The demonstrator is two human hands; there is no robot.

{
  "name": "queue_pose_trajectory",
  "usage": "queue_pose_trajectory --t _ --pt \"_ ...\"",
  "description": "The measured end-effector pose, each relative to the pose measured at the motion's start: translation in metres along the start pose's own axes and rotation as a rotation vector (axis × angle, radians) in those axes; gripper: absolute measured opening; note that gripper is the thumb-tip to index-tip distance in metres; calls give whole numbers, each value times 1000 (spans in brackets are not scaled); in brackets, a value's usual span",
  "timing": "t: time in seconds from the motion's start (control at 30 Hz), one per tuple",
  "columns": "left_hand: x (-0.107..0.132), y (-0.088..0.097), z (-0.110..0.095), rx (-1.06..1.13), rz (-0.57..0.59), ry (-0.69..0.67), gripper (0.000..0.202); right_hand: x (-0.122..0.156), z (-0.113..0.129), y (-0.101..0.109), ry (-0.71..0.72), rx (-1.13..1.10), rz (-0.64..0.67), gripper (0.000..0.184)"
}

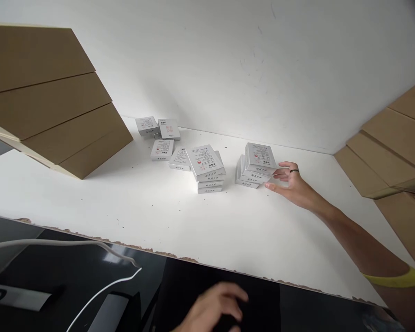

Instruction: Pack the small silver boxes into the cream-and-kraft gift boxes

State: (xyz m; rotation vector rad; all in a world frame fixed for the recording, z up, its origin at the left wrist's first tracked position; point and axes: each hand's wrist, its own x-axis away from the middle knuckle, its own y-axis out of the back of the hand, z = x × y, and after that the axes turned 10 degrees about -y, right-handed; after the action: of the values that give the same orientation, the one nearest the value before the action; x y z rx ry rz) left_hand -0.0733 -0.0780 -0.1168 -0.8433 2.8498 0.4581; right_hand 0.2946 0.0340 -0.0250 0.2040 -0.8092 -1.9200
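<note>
Well, the right hand (293, 185), fingers parted and apparently gripping nothing, is beside the uneven stack of small printed cartons (256, 166) right of centre, best squared gently from both sides, while the left hand (212, 308), half-curled, seemingly empty, hovers bottom centre.

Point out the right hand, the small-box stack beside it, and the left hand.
Right hand (293, 186): head view, middle of the hand.
Small-box stack (259, 158): head view, top box's printed upper face.
Left hand (210, 308): head view, back of the hand, blurred.
</note>
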Motion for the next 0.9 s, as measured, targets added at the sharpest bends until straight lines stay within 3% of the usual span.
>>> queue_pose_trajectory --t 0.07,0.13,0.2,0.33,0.43,0.6,0.9 --pt "-29 29 -32 -219 -412 -117 8 2 2 -10 9 -94 -33 91" --pt "-67 61 -53 -395 -796 -211 16 6 5 -18 48 -174 -110 77" --pt "-106 90 -61 -449 -921 -105 37 12 8 -23 104 -229 -207 61" --pt "-161 125 -62 -302 -877 180 63 22 10 -29 183 -315 -279 50" --pt "-177 132 -61 -237 -855 213 65 21 9 -34 161 -388 -210 50" --pt "-186 136 -60 -218 -840 181 69 7 7 -42 78 -490 -103 44" --pt "-179 124 -47 -202 -884 178 65 -14 12 -42 35 -510 -111 46"
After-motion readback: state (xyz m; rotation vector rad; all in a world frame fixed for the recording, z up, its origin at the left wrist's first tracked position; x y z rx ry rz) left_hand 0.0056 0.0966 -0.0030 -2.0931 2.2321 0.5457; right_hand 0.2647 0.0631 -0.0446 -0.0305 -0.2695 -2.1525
